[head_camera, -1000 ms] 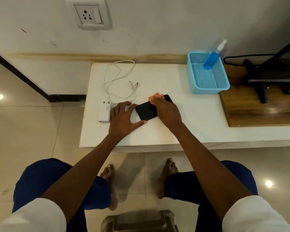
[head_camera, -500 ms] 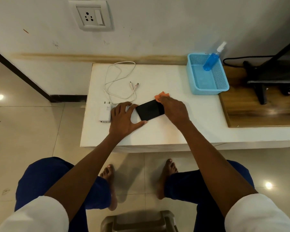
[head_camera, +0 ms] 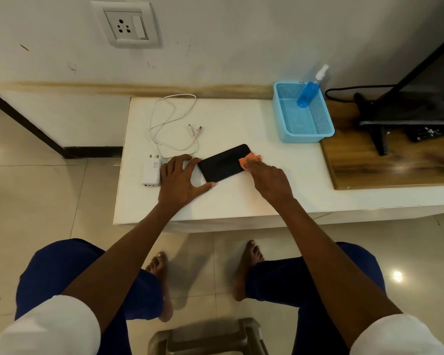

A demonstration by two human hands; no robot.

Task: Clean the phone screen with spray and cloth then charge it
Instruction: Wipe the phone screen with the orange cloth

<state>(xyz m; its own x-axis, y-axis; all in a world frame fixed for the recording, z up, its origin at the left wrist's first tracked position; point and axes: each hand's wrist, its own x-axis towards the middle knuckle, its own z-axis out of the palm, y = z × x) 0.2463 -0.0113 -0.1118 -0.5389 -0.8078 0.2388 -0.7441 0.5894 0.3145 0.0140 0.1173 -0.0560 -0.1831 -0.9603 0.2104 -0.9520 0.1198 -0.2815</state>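
A black phone (head_camera: 223, 162) lies screen up on the white table (head_camera: 241, 196). My left hand (head_camera: 181, 180) steadies its left end, thumb along the near edge and fingers at the far corner. My right hand (head_camera: 267, 179) holds an orange cloth (head_camera: 249, 161) and presses it onto the phone's right end. A white charger plug (head_camera: 151, 172) lies just left of my left hand, with its white cable (head_camera: 172, 124) coiled behind. The blue spray bottle (head_camera: 309, 89) leans in the blue basket (head_camera: 318, 124). A wall socket (head_camera: 127, 25) is above the table.
A wooden stand (head_camera: 382, 165) with a TV leg, a black cable and a remote sits at the right. My knees and bare feet are below the table's front edge, and a stool (head_camera: 210, 336) is under me.
My right hand has slid the orange cloth from the phone's middle to its right end, uncovering most of the screen. My left hand has stayed at the phone's left end.
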